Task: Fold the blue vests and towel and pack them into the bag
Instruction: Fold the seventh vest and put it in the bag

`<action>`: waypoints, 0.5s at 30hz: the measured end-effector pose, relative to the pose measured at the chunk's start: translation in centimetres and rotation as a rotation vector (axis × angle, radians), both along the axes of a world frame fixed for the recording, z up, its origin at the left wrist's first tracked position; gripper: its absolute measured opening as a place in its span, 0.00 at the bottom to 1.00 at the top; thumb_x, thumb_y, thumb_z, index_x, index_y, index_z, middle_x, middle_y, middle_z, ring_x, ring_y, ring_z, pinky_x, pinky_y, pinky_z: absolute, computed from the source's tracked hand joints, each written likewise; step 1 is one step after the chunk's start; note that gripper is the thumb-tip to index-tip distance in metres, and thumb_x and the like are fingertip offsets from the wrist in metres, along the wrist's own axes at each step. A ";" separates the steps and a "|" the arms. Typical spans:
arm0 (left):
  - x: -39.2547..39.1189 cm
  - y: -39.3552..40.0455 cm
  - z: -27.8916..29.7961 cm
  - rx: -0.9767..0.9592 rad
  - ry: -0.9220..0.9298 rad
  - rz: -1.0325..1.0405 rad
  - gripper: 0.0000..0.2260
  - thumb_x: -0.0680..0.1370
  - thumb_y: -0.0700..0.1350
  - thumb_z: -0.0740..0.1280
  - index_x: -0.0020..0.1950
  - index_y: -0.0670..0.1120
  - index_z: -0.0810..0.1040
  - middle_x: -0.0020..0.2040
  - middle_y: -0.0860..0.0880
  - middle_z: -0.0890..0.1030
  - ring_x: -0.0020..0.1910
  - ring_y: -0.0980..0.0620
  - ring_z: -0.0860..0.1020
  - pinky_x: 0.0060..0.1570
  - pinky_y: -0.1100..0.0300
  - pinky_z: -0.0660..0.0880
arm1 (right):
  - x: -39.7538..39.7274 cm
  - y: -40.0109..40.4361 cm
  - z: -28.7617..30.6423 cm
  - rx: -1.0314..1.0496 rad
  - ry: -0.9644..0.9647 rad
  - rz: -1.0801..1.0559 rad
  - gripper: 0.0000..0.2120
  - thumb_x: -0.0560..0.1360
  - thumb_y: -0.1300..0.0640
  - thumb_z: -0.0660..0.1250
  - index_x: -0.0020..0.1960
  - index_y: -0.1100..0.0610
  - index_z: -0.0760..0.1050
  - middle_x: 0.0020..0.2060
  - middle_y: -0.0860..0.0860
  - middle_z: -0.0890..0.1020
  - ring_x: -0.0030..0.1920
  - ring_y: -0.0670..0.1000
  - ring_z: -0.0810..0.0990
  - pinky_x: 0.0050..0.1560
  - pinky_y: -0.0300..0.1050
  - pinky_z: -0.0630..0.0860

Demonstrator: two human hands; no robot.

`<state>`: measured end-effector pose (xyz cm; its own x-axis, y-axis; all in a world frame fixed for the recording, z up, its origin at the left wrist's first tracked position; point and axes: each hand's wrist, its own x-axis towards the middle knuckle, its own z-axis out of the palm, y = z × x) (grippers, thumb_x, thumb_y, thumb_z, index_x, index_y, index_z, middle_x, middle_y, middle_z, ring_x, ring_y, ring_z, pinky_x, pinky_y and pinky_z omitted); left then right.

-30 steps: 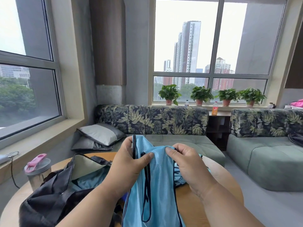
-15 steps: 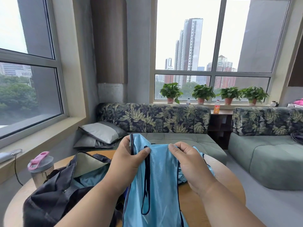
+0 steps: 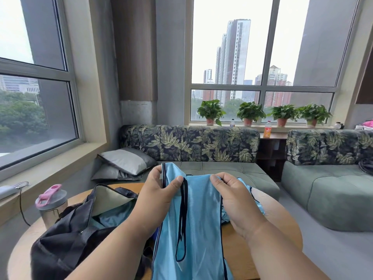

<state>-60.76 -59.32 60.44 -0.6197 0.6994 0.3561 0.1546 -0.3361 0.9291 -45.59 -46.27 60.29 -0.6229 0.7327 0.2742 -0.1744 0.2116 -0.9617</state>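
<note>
Blue vest [image 3: 198,217] hangs above the counter [image 3: 262,235], its top edge pinched by left hand [image 3: 159,196] and right hand [image 3: 235,199] fingers; open black bag [image 3: 80,229] lies at nine o'clock.

Bag [image 3: 66,235] w/ open mouth fills worktop [image 3: 282,225] left half; shaker bottle [image 3: 50,207] stands just beside it, far-left edge. Held-up vest [image 3: 193,223] hangs across the centre, blocking that path. Bare wood at right & far rim gives room to pass.

Shiny blue mesh vest [image 3: 198,215], matt black cloth bag [image 3: 66,239], smooth wooden table [image 3: 262,239]
</note>
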 end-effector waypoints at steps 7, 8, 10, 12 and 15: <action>-0.2 -0.7 1.1 0.002 -0.016 0.053 0.03 0.83 0.43 0.70 0.51 0.49 0.84 0.50 0.42 0.88 0.49 0.42 0.86 0.54 0.45 0.82 | -0.2 0.5 -0.6 0.041 -0.055 -0.064 0.09 0.84 0.47 0.65 0.47 0.47 0.79 0.40 0.50 0.79 0.43 0.51 0.76 0.48 0.52 0.73; -0.1 -0.8 1.3 0.008 -0.040 0.030 0.04 0.83 0.43 0.70 0.51 0.47 0.85 0.51 0.41 0.87 0.48 0.42 0.85 0.55 0.45 0.82 | -0.3 0.5 -0.6 0.072 -0.069 -0.080 0.07 0.83 0.48 0.66 0.48 0.45 0.80 0.40 0.50 0.78 0.42 0.51 0.75 0.47 0.52 0.73; 0.1 -1.0 1.7 0.015 -0.107 -0.043 0.05 0.82 0.44 0.71 0.52 0.45 0.85 0.52 0.38 0.87 0.49 0.41 0.84 0.57 0.43 0.80 | -0.4 0.4 -0.5 0.105 -0.080 -0.075 0.04 0.81 0.50 0.69 0.48 0.42 0.80 0.38 0.50 0.77 0.39 0.51 0.73 0.44 0.50 0.71; 0.3 -1.2 2.0 0.027 -0.213 -0.149 0.07 0.81 0.46 0.70 0.52 0.43 0.84 0.53 0.37 0.86 0.50 0.41 0.84 0.56 0.45 0.80 | -0.5 0.0 -0.3 0.119 -0.087 -0.027 0.02 0.78 0.49 0.71 0.49 0.41 0.80 0.38 0.51 0.79 0.39 0.51 0.74 0.43 0.50 0.71; 0.7 -1.5 2.4 0.065 -0.325 -0.274 0.08 0.82 0.45 0.68 0.53 0.41 0.83 0.51 0.38 0.85 0.47 0.44 0.84 0.50 0.51 0.82 | -0.5 -0.8 0.0 0.137 -0.104 0.056 0.09 0.75 0.51 0.76 0.53 0.42 0.81 0.41 0.57 0.85 0.39 0.52 0.77 0.42 0.51 0.73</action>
